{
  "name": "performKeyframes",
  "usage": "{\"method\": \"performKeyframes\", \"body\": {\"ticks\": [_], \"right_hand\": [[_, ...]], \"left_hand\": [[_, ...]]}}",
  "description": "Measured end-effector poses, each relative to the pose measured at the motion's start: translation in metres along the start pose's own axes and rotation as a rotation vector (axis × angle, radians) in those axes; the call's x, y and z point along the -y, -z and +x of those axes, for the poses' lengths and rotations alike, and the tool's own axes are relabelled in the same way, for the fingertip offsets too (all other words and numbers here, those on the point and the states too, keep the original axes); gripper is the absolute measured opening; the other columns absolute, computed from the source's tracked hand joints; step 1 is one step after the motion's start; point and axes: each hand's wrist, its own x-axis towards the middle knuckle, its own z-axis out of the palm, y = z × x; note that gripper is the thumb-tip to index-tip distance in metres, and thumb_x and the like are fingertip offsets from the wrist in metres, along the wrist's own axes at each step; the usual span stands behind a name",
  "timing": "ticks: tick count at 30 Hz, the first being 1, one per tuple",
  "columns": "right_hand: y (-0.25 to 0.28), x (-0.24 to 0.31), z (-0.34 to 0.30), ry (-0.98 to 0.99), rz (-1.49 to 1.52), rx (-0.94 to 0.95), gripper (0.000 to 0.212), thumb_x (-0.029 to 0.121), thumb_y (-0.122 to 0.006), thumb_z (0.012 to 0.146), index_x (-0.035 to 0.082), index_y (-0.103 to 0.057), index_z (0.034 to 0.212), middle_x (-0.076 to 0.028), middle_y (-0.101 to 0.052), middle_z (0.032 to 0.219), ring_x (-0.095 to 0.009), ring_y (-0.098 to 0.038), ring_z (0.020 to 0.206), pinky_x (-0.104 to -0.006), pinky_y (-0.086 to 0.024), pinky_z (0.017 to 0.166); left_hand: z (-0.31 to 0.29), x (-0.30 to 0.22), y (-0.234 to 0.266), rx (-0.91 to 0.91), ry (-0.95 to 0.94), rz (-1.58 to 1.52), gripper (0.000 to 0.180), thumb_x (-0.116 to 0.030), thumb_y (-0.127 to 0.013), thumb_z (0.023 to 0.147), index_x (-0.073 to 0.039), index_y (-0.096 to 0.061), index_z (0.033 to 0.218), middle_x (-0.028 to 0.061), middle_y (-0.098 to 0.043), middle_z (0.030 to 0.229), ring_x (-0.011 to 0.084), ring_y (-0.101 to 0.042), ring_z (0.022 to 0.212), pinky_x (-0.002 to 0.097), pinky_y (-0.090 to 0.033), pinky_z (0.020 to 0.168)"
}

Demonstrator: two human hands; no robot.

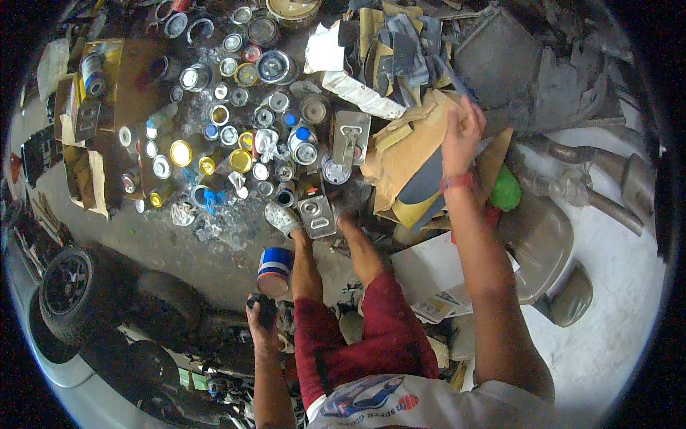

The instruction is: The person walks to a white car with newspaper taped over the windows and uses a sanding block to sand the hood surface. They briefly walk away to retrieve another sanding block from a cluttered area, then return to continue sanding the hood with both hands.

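Note:
My left hand (264, 330) is low, near the middle, its fingers closed round a black rounded object (264, 310) whose kind I cannot make out. Just beyond it stands a blue, white and red can (274, 270). My right hand (463, 136), with a red band on its wrist, reaches out over the right side. Its fingers, a little blurred, pinch a thin grey-blue strip (451, 77), perhaps sandpaper. Below that hand lies a torn cardboard box (407, 154) with dark sheets in it. A heap of grey and tan sheets (404, 50) sits just to its left.
Many paint cans (243, 159) and tins crowd the floor ahead. Rectangular metal tins (316, 216) stand by my feet. An open carton (89, 171) is at far left, a car wheel (68, 293) at lower left. A brown plastic chair (539, 243) is on the right.

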Motion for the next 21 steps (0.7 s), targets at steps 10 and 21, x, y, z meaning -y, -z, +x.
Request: {"method": "performKeyframes", "body": {"ticks": [10, 21], "right_hand": [[-0.053, -0.070, 0.090, -0.714, 0.633, 0.278, 0.048, 0.026, -0.074, 0.106, -0.002, -0.065, 0.144, -0.017, -0.062, 0.143, -0.027, -0.065, 0.122, -0.0428, -0.066, 0.096], [-0.060, -0.104, 0.060, -0.620, 0.239, 0.339, 0.061, 0.024, -0.073, 0.107, -0.001, -0.050, 0.158, -0.017, -0.065, 0.145, -0.026, -0.067, 0.128, -0.0401, -0.063, 0.100]], "left_hand": [[-0.001, 0.008, -0.001, 0.008, 0.003, 0.001, 0.057, -0.039, -0.073, 0.103, -0.019, -0.053, 0.152, 0.0061, -0.066, 0.127, 0.0257, -0.069, 0.113, 0.0441, -0.058, 0.095], [-0.005, 0.016, 0.000, 0.012, 0.027, 0.003, 0.070, -0.037, -0.074, 0.100, -0.015, -0.046, 0.160, 0.0091, -0.062, 0.139, 0.0276, -0.065, 0.124, 0.0465, -0.057, 0.101]]}}
